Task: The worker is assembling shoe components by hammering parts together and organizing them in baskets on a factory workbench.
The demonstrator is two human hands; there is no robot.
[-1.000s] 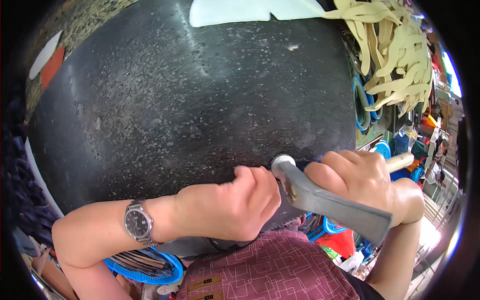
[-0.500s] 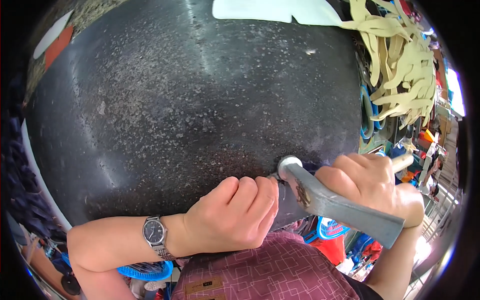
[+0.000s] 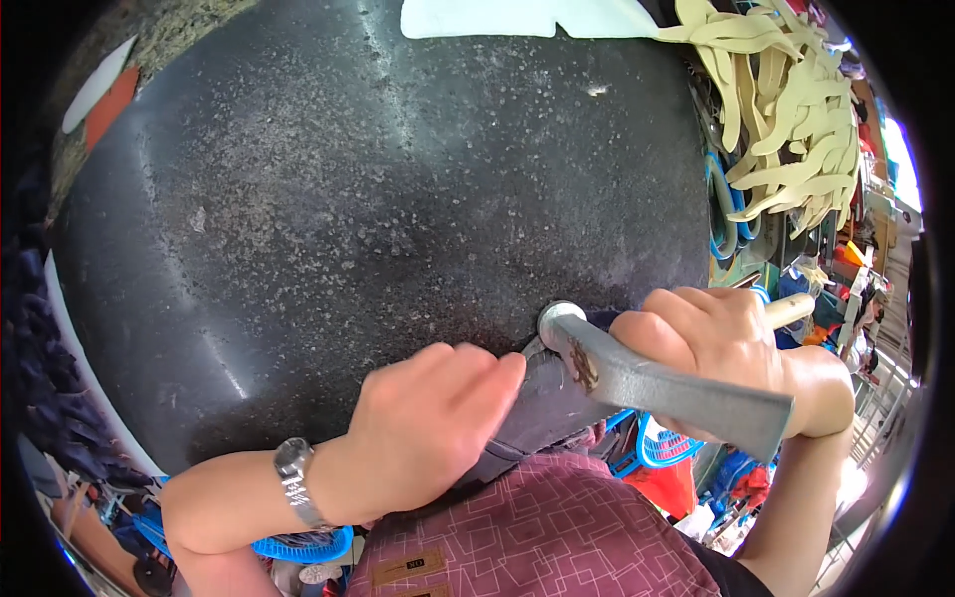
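In my right hand (image 3: 701, 338) is a hammer (image 3: 652, 383) with a grey metal head and a pale wooden handle. Its round face rests on or just above a dark, leather-like piece of material (image 3: 557, 390) at the near edge of the black worktop. To the left of the hammer head, my left hand (image 3: 433, 428) is closed, fingertips at the edge of this piece. A short greyish edge shows between those fingertips and the hammer; the rest of the grip is hidden by the hand. A metal watch (image 3: 294, 473) sits on my left wrist.
The black, speckled worktop (image 3: 328, 219) fills the middle. Cream strips (image 3: 786, 119) hang over its far right side, beside a white sheet (image 3: 522, 18). Dark pieces (image 3: 50, 368) are heaped at left. Blue baskets (image 3: 303, 545) stand below the near edge, close to my maroon apron (image 3: 537, 522).
My left hand has shifted left and its wrist has turned. The hammer has moved slightly left and up with my right hand. More of the dark piece shows beneath it.
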